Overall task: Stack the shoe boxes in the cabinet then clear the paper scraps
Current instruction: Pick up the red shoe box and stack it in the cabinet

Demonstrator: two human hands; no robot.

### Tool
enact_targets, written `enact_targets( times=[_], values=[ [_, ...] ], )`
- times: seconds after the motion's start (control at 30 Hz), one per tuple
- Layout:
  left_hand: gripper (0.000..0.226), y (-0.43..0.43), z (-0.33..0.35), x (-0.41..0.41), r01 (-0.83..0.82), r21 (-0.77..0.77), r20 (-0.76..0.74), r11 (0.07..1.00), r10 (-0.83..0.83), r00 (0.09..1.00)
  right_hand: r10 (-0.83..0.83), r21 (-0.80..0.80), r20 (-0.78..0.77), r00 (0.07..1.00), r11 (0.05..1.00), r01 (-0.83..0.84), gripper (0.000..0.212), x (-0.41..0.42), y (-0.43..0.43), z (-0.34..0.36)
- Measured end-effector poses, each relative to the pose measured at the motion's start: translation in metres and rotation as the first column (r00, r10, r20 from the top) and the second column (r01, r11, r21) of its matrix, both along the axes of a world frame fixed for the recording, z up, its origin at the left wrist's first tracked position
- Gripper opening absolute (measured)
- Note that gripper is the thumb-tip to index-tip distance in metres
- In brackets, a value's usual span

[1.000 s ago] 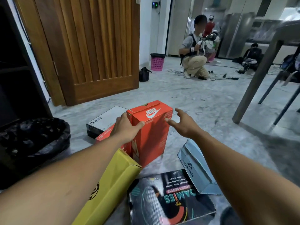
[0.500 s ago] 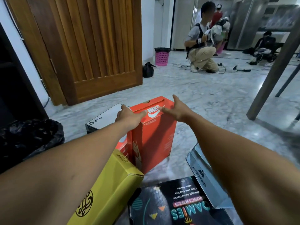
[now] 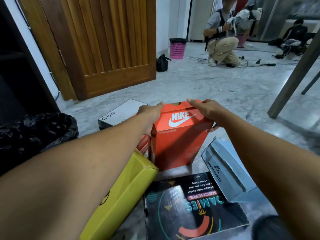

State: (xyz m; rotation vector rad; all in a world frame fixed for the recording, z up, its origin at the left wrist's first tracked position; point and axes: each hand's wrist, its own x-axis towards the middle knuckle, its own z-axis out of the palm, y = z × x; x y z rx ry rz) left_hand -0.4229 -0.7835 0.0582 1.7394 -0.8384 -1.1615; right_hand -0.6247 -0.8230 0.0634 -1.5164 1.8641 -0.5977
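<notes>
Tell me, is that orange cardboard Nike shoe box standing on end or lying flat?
Standing on end. The orange cardboard Nike shoe box rises tall from the floor, logo end uppermost, left hand and right hand gripping its top.

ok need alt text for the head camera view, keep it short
Both bare hands, left hand and right hand, grip the top of an upright orange Nike shoe box on a marble floor. Yellow, black and pale blue boxes lie nearer the camera.

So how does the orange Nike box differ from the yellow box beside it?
The orange Nike box stands upright on end, while the yellow box lies tilted, leaning low. Both hands, left and right, grip the orange box; nothing holds the yellow box. Orange shows a white logo, yellow a dark emblem. Both are cardboard shoe boxes.
</notes>
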Motion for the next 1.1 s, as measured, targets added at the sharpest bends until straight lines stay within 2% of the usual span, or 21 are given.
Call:
enact_targets(
  times=[0.1, 0.2, 0.4, 0.5, 0.6, 0.67, 0.77, 0.83, 0.93, 1.1],
  values=[
    [0.061, 0.005, -0.005, -0.004, -0.025, -0.057, -0.006, 0.998, 0.025, 1.000, -0.013, -0.012, 0.036, 0.999, 1.000, 0.014, 0.079, -0.008, 0.018, 0.002],
    [0.054, 0.023, -0.008, -0.013, -0.048, -0.153, -0.010, 0.987, 0.047, 0.999, -0.033, -0.122, 0.095, 0.995, 0.992, 0.045, 0.085, -0.018, 0.045, 0.005],
    [0.067, 0.099, 0.019, -0.023, -0.003, -0.383, 0.166, 0.924, 0.072, 0.984, -0.087, -0.269, 0.219, 0.972, 0.952, 0.146, 0.080, -0.035, 0.135, 0.029],
    [0.061, 0.156, 0.023, -0.023, 0.032, -0.438, 0.200, 0.899, 0.063, 0.978, -0.121, -0.288, 0.355, 0.927, 0.929, 0.232, 0.088, -0.041, 0.189, 0.034],
    [0.055, 0.220, 0.010, -0.020, 0.082, -0.494, 0.227, 0.865, 0.037, 0.973, -0.142, -0.303, 0.375, 0.916, 0.915, 0.266, 0.087, -0.049, 0.242, 0.016],
    [0.050, 0.257, -0.007, -0.017, 0.092, -0.499, 0.250, 0.862, 0.042, 0.967, -0.137, -0.291, 0.392, 0.910, 0.920, 0.264, 0.078, -0.049, 0.279, -0.003],
    [0.048, 0.304, -0.038, -0.017, 0.108, -0.506, 0.295, 0.856, 0.054, 0.954, -0.123, -0.289, 0.427, 0.896, 0.920, 0.264, 0.053, -0.048, 0.332, -0.034],
    [0.049, 0.331, -0.057, -0.022, 0.137, -0.522, 0.311, 0.842, 0.038, 0.950, -0.127, -0.283, 0.444, 0.887, 0.920, 0.273, 0.045, -0.054, 0.362, -0.057],
    [0.050, 0.364, -0.078, -0.034, 0.192, -0.521, 0.352, 0.832, 0.004, 0.936, -0.130, -0.229, 0.545, 0.829, 0.927, 0.296, 0.052, -0.067, 0.397, -0.089],
    [0.051, 0.389, -0.120, -0.050, 0.269, -0.491, 0.410, 0.829, -0.053, 0.911, -0.174, -0.184, 0.517, 0.838, 0.933, 0.308, 0.048, -0.081, 0.430, -0.144]
  ],
)
